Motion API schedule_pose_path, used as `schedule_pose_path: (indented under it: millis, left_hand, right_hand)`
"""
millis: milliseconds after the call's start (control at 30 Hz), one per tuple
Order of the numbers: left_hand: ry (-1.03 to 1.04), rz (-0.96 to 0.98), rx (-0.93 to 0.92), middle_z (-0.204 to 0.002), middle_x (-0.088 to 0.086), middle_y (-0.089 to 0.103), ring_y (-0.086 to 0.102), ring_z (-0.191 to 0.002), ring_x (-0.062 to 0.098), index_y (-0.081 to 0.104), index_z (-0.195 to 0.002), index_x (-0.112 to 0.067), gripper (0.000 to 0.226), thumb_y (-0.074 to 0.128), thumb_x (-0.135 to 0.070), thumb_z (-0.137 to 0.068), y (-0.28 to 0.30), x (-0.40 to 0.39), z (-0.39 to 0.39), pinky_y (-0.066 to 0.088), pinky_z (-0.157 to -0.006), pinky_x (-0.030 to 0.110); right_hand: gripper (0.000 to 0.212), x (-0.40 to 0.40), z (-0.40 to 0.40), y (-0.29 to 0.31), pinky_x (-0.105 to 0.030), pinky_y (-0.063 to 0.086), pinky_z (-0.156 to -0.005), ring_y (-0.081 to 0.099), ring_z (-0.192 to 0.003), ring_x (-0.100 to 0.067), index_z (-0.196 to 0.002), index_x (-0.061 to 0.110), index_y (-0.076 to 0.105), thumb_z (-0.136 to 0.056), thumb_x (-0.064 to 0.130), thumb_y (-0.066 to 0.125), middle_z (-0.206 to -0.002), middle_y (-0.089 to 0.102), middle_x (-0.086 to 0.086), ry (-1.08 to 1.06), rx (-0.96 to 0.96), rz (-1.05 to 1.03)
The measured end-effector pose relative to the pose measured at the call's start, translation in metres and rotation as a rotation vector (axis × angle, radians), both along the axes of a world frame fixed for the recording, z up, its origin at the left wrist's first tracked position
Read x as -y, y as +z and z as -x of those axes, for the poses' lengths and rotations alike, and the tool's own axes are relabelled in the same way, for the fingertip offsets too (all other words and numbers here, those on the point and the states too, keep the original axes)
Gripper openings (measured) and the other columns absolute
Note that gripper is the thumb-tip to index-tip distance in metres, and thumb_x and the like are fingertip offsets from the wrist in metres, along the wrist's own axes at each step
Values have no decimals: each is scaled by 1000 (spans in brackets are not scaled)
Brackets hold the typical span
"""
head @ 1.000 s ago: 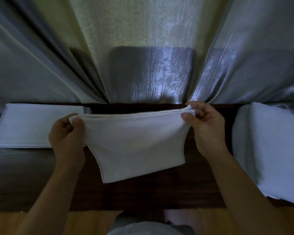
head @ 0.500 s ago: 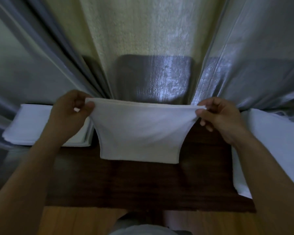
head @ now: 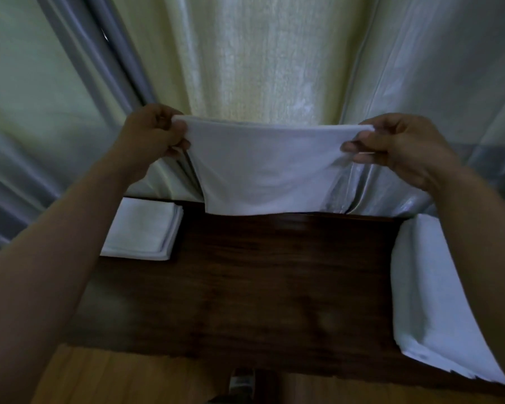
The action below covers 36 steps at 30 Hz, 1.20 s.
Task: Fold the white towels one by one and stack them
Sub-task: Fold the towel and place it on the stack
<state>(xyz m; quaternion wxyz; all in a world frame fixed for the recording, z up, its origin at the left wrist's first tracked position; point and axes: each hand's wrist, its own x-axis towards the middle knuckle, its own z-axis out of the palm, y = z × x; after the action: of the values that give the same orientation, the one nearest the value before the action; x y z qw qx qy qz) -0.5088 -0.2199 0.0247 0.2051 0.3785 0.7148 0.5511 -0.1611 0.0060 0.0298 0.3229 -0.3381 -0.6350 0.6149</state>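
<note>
The towel (head: 263, 167) has risen over the last second from just above the table (head: 274, 272) to hang clear of it, taut. The left hand (head: 152, 135) and right hand (head: 397, 147) pinch its top corners. Another fold probably comes before it joins the stack (head: 142, 233) at far left.

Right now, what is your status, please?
Left hand, right hand pinch towel corners, above table. Stack left. Nothing blocks.

Dark wood-grain bench (head: 274, 287) w/ pale silvery curtains (head: 260, 59) hanging in folds along its far edge, light wood floor (head: 123, 377) below near edge, and sth small & blurred on floor (head: 241, 383) near centre.
</note>
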Motion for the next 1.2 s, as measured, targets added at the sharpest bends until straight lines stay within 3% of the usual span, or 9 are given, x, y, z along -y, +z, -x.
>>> schedule_pose_path:
  millis: [233,300,367,533,667,800,1033,1133,1200]
  left_hand:
    - [-77,-24,-20,-82,11,64,69,-71,15,57,-95,-9,12,57,2,-99,-33,25,-27,62,-72,33]
    - [-94,15,-23,-81,5,65,67,-78,20,56,-97,-4,12,57,8,-97,-66,47,-40,61,-74,33]
    - [-106,87,-107,-75,-10,64,65,-74,7,58,-98,-5,14,59,9,-95,-109,77,-56,59,-73,29]
    - [-107,265,-57,-82,1,69,66,-75,21,65,-94,-30,37,62,7,-93,-216,170,-101,53,-69,43]
    - [-137,399,0,-89,5,71,69,-78,27,67,-96,-23,30,63,6,-94,-264,224,-129,58,-72,53]
    - [-122,429,-53,-92,-4,71,66,-71,11,66,-94,-24,31,65,7,-92,-282,245,-144,52,-62,22]
    - [-144,451,-62,-91,-12,69,66,-78,6,67,-95,-23,27,68,4,-92,-285,248,-143,48,-63,11]
    - [-129,393,3,-95,-12,71,69,-86,6,67,-97,-22,21,67,-1,-93,-278,238,-133,53,-71,15]
    - [-136,381,47,-98,-5,71,70,-90,15,66,-100,-20,9,66,-12,-96,-273,228,-126,60,-74,33]
  right_hand:
    - [12,30,-23,-44,-30,63,-65,78,-85,-30,-93,7,66,-94,-5,63,-89,71,-24,-45,51,-85]
    - [13,57,-40,-78,-30,63,-69,78,-82,-25,-96,8,68,-95,-4,63,-90,76,-19,-51,139,-115]
    - [14,90,-60,-118,-30,63,-73,77,-80,-23,-99,7,69,-95,-6,63,-92,76,-17,-47,197,-137]
    - [18,175,-110,-205,-17,59,-70,75,-75,-9,-102,7,74,-90,-5,69,-93,77,-5,26,421,-169]
    - [23,223,-138,-246,-17,59,-75,76,-81,-10,-103,14,75,-88,-4,72,-97,76,0,118,557,-116]
    - [22,247,-150,-269,-11,50,-84,67,-89,5,-97,22,75,-86,3,77,-93,72,15,160,661,-182]
    - [29,250,-148,-272,-3,44,-79,64,-92,2,-94,35,68,-90,7,73,-93,68,19,145,696,-159]
    - [20,236,-138,-267,-8,44,-81,64,-94,0,-98,27,71,-91,9,72,-97,70,16,103,679,-159]
    - [16,224,-131,-262,-15,48,-80,65,-93,-1,-100,22,72,-92,8,71,-98,71,10,61,645,-137]
